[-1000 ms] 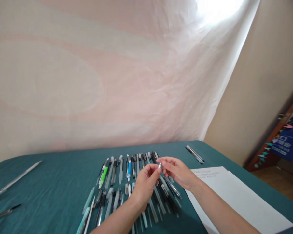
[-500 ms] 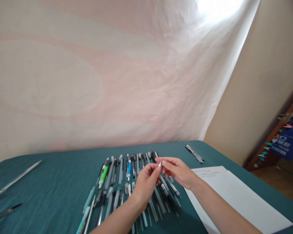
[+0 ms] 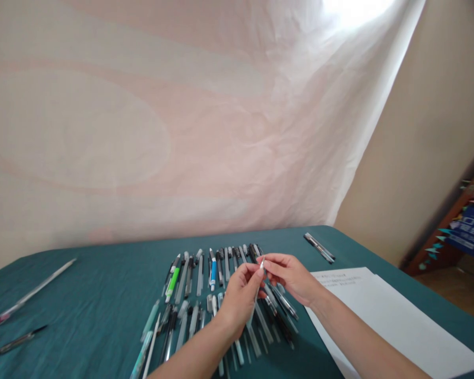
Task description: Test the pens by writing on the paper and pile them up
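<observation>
Forearms (image 3: 199, 342) enter from the lower edge and converge near the middle of the table (image 3: 102, 300), which is covered in dark green cloth. At lower left lie teal pens (image 3: 142, 353) and, beside them, a slender white rod (image 3: 151, 345); at lower right lies white paper (image 3: 391, 321) bearing faint, unreadable writing. The left hand (image 3: 240, 292) pinches a small pale pointed piece (image 3: 262, 264) between thumb and forefinger, raised above the pens. The right hand (image 3: 290, 276) meets it from the other side, thumb and forefinger closed about its upper end; the remaining fingers are curled and partly hidden. Beneath and around the hands, pens lie in two rows: the near row (image 3: 183, 331), and the far row, including a green pen (image 3: 173, 281) and a blue-and-white pen (image 3: 213, 271). Well apart on the left are a dark pen (image 3: 19, 341) and a long pale rod (image 3: 35, 295). Beyond the paper lie slim pens (image 3: 319, 247). A pale pink curtain (image 3: 221, 131) hangs behind.
</observation>
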{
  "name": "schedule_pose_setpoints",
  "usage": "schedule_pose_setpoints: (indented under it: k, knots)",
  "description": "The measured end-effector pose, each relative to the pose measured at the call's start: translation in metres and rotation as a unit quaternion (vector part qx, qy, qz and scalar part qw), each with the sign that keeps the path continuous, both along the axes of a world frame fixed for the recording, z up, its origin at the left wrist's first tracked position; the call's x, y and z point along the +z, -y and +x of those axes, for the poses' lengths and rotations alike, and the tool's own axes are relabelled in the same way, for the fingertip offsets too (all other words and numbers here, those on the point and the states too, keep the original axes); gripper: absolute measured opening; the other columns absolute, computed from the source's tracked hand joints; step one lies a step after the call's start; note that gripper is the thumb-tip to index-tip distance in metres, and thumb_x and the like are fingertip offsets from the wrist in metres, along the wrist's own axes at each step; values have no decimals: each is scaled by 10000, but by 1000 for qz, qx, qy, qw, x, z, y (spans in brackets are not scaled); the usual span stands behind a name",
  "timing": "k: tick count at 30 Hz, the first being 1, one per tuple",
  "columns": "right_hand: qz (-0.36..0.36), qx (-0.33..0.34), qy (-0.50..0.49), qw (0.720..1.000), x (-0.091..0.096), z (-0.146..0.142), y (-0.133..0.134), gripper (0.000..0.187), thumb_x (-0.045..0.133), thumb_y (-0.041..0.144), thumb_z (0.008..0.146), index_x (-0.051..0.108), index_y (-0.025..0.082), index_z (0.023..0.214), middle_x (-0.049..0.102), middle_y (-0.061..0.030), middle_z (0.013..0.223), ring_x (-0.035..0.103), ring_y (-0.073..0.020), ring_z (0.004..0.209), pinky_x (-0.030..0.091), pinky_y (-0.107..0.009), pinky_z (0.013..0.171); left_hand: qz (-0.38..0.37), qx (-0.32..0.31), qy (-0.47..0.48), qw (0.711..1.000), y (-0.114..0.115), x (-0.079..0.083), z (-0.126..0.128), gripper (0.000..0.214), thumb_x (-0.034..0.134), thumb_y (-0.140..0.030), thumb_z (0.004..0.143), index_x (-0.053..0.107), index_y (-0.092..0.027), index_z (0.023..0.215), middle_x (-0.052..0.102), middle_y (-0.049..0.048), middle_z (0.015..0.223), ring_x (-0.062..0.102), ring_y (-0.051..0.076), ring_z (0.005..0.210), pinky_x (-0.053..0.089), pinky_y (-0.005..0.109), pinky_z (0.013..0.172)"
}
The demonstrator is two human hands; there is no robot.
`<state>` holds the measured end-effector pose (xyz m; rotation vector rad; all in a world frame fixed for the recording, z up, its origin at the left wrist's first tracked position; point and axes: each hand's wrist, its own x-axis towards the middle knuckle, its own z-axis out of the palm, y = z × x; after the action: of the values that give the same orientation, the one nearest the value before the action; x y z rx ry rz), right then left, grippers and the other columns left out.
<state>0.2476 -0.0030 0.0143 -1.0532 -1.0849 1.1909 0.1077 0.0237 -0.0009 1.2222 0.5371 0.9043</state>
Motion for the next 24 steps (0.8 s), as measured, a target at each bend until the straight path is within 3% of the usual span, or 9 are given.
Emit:
schedule_pose_setpoints:
  k: [3, 9, 16, 21, 24]
  knots:
    - [-2, -7, -5, 1000, 0, -1, 0, 243, 702, 309, 651, 634, 129, 801, 567, 11, 616, 448, -60, 501, 345, -189, 467, -3, -1, 1, 1000, 1, 0, 0, 272, 533, -413, 772, 525, -150, 840, 524, 24, 747, 477, 118, 664, 426, 212, 550]
    - [-40, 27, -41, 998, 0, -2, 1, 361, 653, 395, 691, 632, 145, 951, 554, 3, 610, 471, -83, 529, 363, -207, 480, -36, -20, 22, 999, 3, 2, 1, 308, 522, -461, 763, 527, -164, 843, 556, 23, 757, 510, 126, 677, 430, 226, 568]
    - [-28, 13, -36, 999, -4, -2, 0, 225, 676, 347, 680, 625, 136, 738, 529, 25, 549, 454, -64, 478, 329, -193, 460, -79, -39, 48, 995, 5, -1, 2, 268, 567, -412, 751, 530, -153, 813, 542, 7, 725, 483, 100, 633, 435, 227, 581]
    - [-64, 37, -59, 995, -6, -4, 0, 373, 651, 411, 686, 638, 140, 942, 565, 4, 581, 488, -86, 504, 353, -217, 484, -123, -50, 82, 988, 4, -3, 4, 264, 588, -393, 743, 527, -142, 800, 533, -4, 685, 490, 83, 606, 412, 206, 577]
    - [-65, 22, -56, 996, -8, -5, -1, 371, 681, 393, 657, 654, 132, 920, 569, 1, 583, 473, -82, 504, 346, -216, 484, -141, -44, 78, 986, 4, -4, 4, 284, 624, -403, 707, 529, -146, 781, 542, -8, 673, 492, 81, 585, 415, 215, 591]
